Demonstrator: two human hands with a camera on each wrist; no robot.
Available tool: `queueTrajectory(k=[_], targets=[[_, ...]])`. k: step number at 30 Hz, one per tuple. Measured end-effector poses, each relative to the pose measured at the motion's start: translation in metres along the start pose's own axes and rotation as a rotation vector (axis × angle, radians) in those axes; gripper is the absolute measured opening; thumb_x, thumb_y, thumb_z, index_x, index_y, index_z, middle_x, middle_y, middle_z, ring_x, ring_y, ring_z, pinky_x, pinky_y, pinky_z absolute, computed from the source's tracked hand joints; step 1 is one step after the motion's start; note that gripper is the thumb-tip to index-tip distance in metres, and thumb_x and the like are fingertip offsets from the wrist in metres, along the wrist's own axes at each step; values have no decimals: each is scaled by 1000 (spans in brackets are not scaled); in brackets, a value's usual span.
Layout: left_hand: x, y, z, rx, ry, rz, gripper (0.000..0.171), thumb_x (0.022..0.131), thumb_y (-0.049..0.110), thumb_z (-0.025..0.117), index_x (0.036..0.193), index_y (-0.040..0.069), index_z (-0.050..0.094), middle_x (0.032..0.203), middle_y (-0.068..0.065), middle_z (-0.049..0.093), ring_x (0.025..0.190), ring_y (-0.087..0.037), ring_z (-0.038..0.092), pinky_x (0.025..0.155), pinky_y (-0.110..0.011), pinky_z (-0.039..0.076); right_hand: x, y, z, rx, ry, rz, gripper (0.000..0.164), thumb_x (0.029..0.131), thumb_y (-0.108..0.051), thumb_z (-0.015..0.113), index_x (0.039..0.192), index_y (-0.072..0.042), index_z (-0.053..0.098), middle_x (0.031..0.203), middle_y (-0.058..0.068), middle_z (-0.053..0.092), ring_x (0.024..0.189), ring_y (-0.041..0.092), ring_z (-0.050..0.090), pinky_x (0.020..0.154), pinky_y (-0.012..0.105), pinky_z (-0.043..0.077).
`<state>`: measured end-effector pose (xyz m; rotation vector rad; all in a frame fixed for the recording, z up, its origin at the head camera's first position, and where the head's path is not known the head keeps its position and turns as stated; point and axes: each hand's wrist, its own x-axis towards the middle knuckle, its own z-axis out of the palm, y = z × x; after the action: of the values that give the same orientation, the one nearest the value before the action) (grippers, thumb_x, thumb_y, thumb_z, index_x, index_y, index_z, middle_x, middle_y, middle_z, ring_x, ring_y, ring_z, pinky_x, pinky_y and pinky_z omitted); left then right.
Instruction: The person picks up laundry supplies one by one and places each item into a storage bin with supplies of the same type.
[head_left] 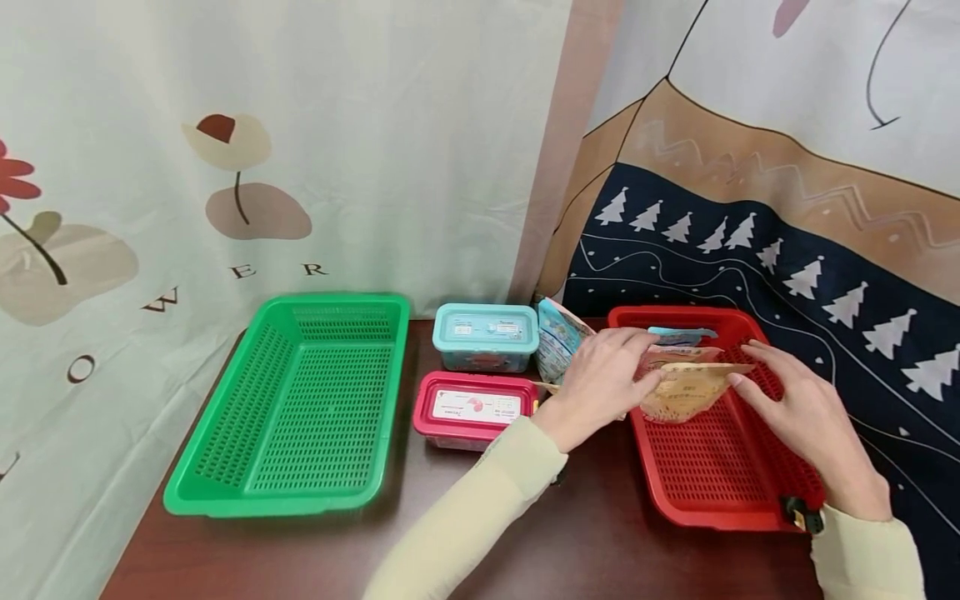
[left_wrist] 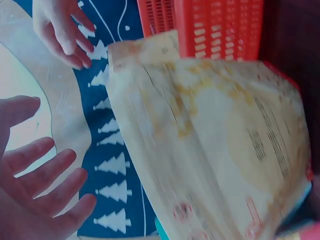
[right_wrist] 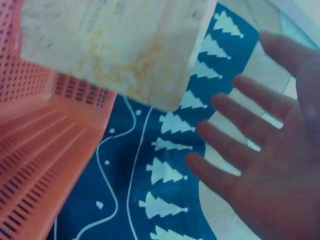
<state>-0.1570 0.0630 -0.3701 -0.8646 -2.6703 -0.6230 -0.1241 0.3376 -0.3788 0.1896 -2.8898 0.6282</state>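
Note:
A tan pouch [head_left: 688, 392] stands upright in the red basket [head_left: 712, 500], in front of a reddish pouch [head_left: 678, 354] and a blue one [head_left: 681, 337]. My left hand [head_left: 609, 371] is over the basket's left rim, thumb at the pouch's top left corner. In the left wrist view that hand [left_wrist: 40, 185] has its fingers spread, beside a large pale yellow pouch [left_wrist: 200, 145]. At the basket's right side is my right hand [head_left: 802, 408], thumb near the pouch's other top corner. Its fingers [right_wrist: 225, 140] are extended and apart in the right wrist view, beside the tan pouch [right_wrist: 115, 45].
A green basket [head_left: 322, 417] stands at the left. Between the baskets are a light blue lidded box [head_left: 486, 333], a pink lidded box [head_left: 472, 408] and a blue pouch [head_left: 558, 337]. Printed curtains [head_left: 450, 150] hang behind the dark table [head_left: 585, 542].

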Motion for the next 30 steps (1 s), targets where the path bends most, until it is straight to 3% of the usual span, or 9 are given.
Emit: queueTrajectory(k=[10,20,22,24,27,30], targets=[[-31,-43,-18,-81,50,11,52,98,44,69,141,16,64,145,-2,60,134,-19,53,114,-41,41,-21,-26,5,96,149,60,56,105,-32,60,151,-3,49,148,34,47,129,57,46,100,77,36],[-66,-82,-34,-190,38,-46,66,93,46,74,148,14,57,153,-5,52,142,-24,45,119,-46,35,-39,-49,11,239,202,94,54,106,-29,60,156,-14,47,154,26,47,138,53,43,108,75,30],[-71,-87,-34,-205,30,-55,67,92,46,75,149,14,56,155,-5,51,144,-24,44,119,-46,35,-42,-55,13,257,220,98,54,105,-29,61,157,-19,48,154,21,49,139,49,44,115,64,32],[-76,-91,-34,-211,24,-71,69,92,46,75,150,15,55,155,-4,49,144,-24,43,118,-47,36,-44,-61,16,271,238,94,53,105,-28,62,156,-23,49,154,17,50,140,43,45,120,44,32],[-84,-96,-34,-221,17,-93,70,91,45,77,150,15,54,156,-4,48,145,-25,42,118,-48,37,-46,-70,22,280,264,97,52,104,-28,64,154,-26,52,153,13,53,140,36,47,112,17,28],[-89,-99,-33,-240,11,-106,72,90,44,78,151,14,53,156,-5,47,145,-25,41,118,-49,37,-48,-78,27,295,263,106,52,103,-28,65,154,-28,52,151,13,54,137,36,50,106,11,28]])
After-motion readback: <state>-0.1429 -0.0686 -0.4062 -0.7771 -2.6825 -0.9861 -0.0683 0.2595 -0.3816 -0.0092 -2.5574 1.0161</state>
